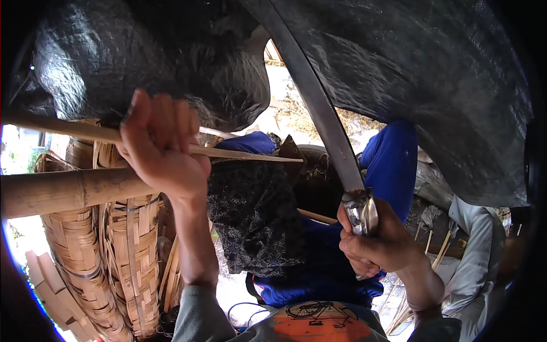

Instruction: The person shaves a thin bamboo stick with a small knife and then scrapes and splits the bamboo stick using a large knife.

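A long, thin bamboo strip [250, 155] runs through my left hand [168, 148], whose fingers are wrapped round it. One end of the strip tapers to a point over my lap, and the other reaches out past the left edge. In my right hand [379, 236] I grip the metal handle of a large machete [319, 105]. Its broad, slightly curved blade stands up and away from me, apart from the strip. A dark patterned cloth [256, 219] lies across my left thigh, below the strip.
Below my left hand a thick bamboo pole [68, 191] comes in from the left. Tall woven bamboo baskets [134, 256] stand under it. Black plastic sheeting [427, 85] hangs ahead and overhead. A pale sack [476, 256] and thin sticks [441, 251] are at the right.
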`<act>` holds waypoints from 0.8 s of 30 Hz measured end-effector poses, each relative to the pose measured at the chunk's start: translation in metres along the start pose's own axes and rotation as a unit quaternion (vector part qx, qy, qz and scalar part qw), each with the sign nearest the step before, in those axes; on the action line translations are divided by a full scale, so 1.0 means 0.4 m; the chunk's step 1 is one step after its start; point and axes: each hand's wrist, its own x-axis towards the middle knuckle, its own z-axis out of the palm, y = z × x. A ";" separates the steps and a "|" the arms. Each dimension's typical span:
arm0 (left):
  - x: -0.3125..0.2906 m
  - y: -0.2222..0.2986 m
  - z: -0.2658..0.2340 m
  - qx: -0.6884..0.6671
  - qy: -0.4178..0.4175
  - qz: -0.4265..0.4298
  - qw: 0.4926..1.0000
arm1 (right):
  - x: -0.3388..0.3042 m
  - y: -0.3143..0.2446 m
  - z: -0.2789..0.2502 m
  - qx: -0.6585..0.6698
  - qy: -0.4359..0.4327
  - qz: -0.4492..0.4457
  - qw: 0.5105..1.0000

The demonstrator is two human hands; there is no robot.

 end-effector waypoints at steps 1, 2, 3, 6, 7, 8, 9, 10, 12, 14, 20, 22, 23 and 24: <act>0.009 0.013 0.004 0.008 -0.008 0.005 1.000 | 0.002 0.005 0.000 0.002 -0.001 0.001 1.000; 0.011 0.008 0.000 0.009 -0.008 0.003 1.000 | 0.006 0.014 -0.004 0.011 -0.015 -0.007 1.000; 0.011 -0.003 -0.006 0.035 -0.022 0.021 0.999 | 0.007 0.024 -0.007 0.020 -0.027 -0.016 0.999; 0.008 -0.027 -0.009 0.066 -0.023 0.040 0.997 | 0.013 0.043 -0.003 0.027 -0.045 -0.009 0.999; 0.003 -0.033 -0.003 0.049 -0.022 0.025 0.998 | 0.013 0.047 -0.002 0.028 -0.043 -0.009 0.999; -0.001 -0.037 0.002 0.032 -0.020 0.011 0.999 | 0.013 0.051 0.000 0.030 -0.038 -0.005 0.999; 0.000 -0.039 0.002 0.012 -0.023 -0.018 1.000 | 0.012 0.056 -0.001 0.031 -0.034 -0.002 0.999; 0.004 -0.044 0.002 0.012 -0.023 -0.016 1.000 | 0.014 0.060 -0.003 0.031 -0.035 -0.003 0.999; 0.016 -0.060 0.002 -0.020 -0.049 -0.024 0.998 | 0.017 0.071 -0.007 0.034 -0.031 0.002 0.999; 0.021 -0.076 0.005 -0.024 -0.045 -0.018 0.999 | 0.023 0.083 -0.010 0.029 -0.029 0.002 0.999; 0.025 -0.086 0.022 -0.036 -0.046 -0.021 0.998 | 0.042 0.085 -0.002 0.045 -0.052 0.016 0.998; 0.027 -0.089 0.029 -0.041 -0.047 -0.018 0.998 | 0.050 0.073 0.001 0.054 -0.065 0.021 0.996; 0.027 -0.090 0.033 -0.049 -0.056 -0.023 0.997 | 0.052 0.064 0.002 0.060 -0.074 0.021 0.995; 0.027 -0.091 0.035 -0.056 -0.065 -0.027 0.996 | 0.054 0.056 0.002 0.066 -0.084 0.020 0.994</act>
